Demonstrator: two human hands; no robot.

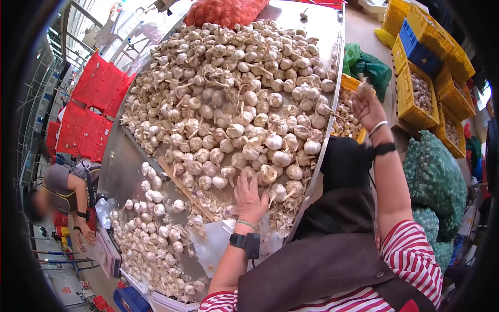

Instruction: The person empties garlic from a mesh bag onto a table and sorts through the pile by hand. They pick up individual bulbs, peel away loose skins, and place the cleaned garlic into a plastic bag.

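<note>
A large heap of garlic bulbs (223, 104) with stems and loose skins covers the metal table (330, 36). My left hand (250, 200) rests at the near edge of this heap, fingers spread and touching the bulbs. Raised at the right, over a yellow crate of garlic (345, 117), my right hand (368, 106) has its fingers curled up around a garlic bulb (365, 89). A wooden strip (184, 188) separates the heap from a smaller pile of cleaner bulbs (161, 234) at the lower left. Beside my left wrist lies a whitish sheet (214, 244).
Red net sack (226, 11) at the top. Yellow crates (416, 96) and green net sacks (434, 179) stand on the right, red crates (83, 132) on the left. Another person (67, 190) bends at the far left. A blue crate (130, 300) sits at the bottom.
</note>
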